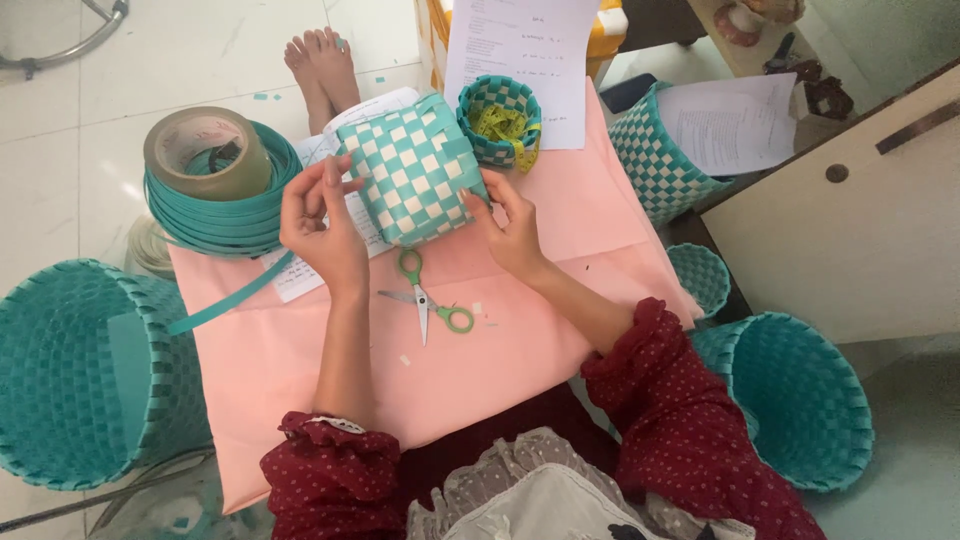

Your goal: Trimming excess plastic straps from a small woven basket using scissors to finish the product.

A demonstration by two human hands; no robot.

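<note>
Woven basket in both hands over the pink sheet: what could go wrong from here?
The scissors lie open just below the checkered basket, between the left hand and right hand; a lowered wrist could catch the blades. The loose teal strip trails off the coil beside the left forearm and might snag. The small cup basket with the measuring tape stands close behind and could be knocked over.

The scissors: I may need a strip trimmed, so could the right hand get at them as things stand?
Probably yes: the scissors lie uncovered on the pink sheet just below the right hand, though it now holds the woven basket.
</note>
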